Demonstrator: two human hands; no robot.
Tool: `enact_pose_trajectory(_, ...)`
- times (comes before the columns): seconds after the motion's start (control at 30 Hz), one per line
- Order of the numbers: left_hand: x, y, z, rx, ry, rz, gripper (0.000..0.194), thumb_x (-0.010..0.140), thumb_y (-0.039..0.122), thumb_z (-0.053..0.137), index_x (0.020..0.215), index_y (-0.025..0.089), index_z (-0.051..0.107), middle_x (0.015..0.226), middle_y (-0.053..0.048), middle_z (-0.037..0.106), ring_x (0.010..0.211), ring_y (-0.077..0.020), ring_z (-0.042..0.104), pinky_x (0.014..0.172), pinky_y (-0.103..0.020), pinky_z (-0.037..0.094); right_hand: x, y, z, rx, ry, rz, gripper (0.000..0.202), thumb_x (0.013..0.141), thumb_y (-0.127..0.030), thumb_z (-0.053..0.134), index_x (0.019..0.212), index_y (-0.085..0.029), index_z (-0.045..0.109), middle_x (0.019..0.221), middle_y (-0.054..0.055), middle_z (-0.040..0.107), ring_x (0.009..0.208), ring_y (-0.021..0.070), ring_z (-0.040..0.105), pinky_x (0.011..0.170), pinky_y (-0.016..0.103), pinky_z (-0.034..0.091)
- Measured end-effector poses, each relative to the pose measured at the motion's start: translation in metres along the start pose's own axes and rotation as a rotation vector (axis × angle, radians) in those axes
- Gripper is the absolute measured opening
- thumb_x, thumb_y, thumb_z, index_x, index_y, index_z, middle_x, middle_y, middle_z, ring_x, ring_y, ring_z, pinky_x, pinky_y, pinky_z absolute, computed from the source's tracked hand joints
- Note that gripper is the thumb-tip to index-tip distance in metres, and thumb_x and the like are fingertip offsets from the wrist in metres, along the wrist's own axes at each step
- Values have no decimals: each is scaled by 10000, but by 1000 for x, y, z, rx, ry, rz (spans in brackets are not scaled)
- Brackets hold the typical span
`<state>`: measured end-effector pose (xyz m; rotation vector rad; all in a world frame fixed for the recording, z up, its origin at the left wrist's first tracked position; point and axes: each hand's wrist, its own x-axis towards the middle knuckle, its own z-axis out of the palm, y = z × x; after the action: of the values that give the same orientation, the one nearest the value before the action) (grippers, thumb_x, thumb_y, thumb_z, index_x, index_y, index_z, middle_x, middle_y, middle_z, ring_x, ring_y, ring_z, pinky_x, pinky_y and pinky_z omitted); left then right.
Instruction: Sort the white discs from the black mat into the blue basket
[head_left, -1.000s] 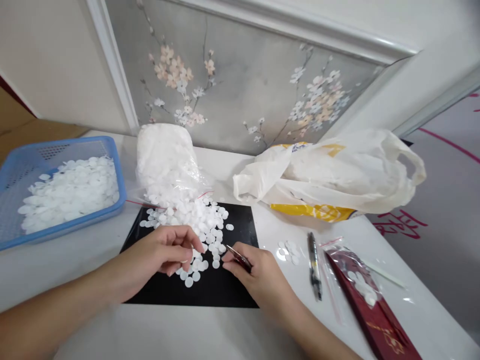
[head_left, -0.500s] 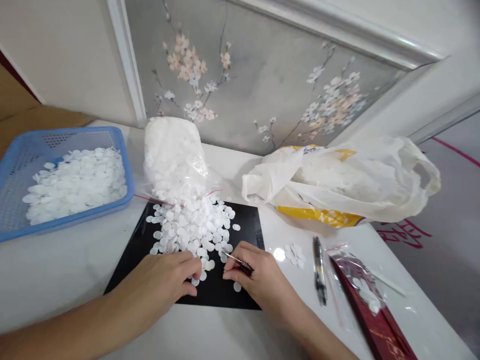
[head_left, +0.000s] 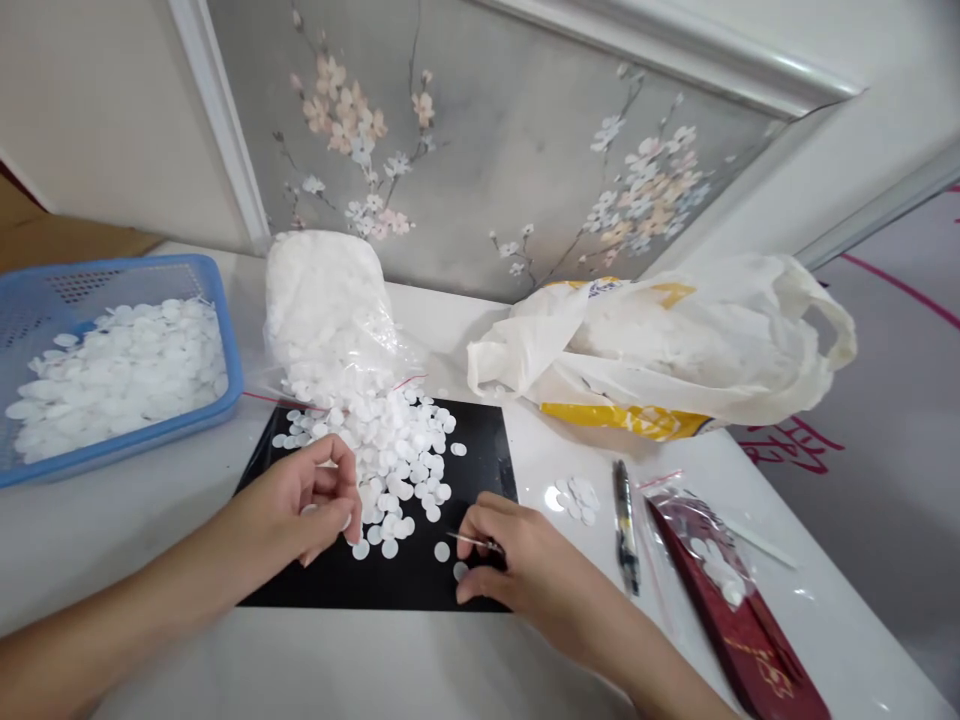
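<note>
My left hand (head_left: 319, 500) is curled above the left part of a black board (head_left: 409, 588), with small white discs (head_left: 346, 522) showing between its fingers. Over the board's right side, my right hand (head_left: 502, 555) is closed round a thin pointed metal tool with a dark handle (head_left: 469, 541). The tool's tip points left, and its exact kind is unclear. A loose disc (head_left: 442, 551) lies just below the tip, and another shows by my right thumb. Between my hands spreads a heap of the same white discs (head_left: 397, 450), spilling from a clear plastic bag (head_left: 326, 300).
A blue basket (head_left: 234, 370) of white discs stands left. At the back right lies a white and yellow plastic carrier bag (head_left: 675, 350). Several discs (head_left: 577, 499), a pen (head_left: 625, 525), a small zip bag (head_left: 712, 560) and a dark red case (head_left: 757, 650) are on the right.
My left hand has lifted up and left from the heap's front edge, with discs now showing in it. My right hand has drawn slightly towards me with the tool. The view has shifted a little.
</note>
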<state>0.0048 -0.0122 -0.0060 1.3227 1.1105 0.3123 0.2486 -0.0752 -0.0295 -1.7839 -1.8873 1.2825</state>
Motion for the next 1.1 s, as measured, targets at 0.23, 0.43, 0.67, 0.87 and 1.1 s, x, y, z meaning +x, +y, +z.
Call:
enact_pose_trajectory(0.23,-1,-6,-4,427,-43,51,212,840,390,567,720,215,548,578,68,424,556,-119,382,524,-235,250,0,-4,11,58,61,-5,227,754,18,618,776,-205,585,735,-47,567,651,115,520,582,209,362)
enact_pose_trajectory(0.43,3,-22,5,878,-16,198,89,802,156,562,751,228,562,725,41,564,652,-142,492,587,-240,266,8,-6,20,-17,99,-106,220,775,11,622,757,-200,560,811,-12,573,670,125,538,609,220,393)
enact_pose_trajectory(0.67,0,-15,6,592,16,186,209,883,298,460,692,223,424,634,43,468,582,-139,392,543,-258,244,6,-6,28,-75,153,-217,266,757,-29,585,675,-214,413,731,-31,504,563,102,465,496,197,328)
enact_pose_trajectory(0.87,-5,-1,2,-302,-69,25,148,620,199,461,631,226,316,538,63,457,496,-100,216,463,-254,177,15,-11,36,56,284,-221,159,810,-85,527,714,-207,493,697,-40,501,560,100,461,516,197,346)
enact_pose_trajectory(1.1,-2,-8,2,-44,9,58,166,731,327,513,633,206,455,537,57,433,500,-102,290,469,-242,182,33,-14,47,-16,314,-243,298,740,-113,704,612,-201,450,682,-33,495,587,110,477,549,211,353)
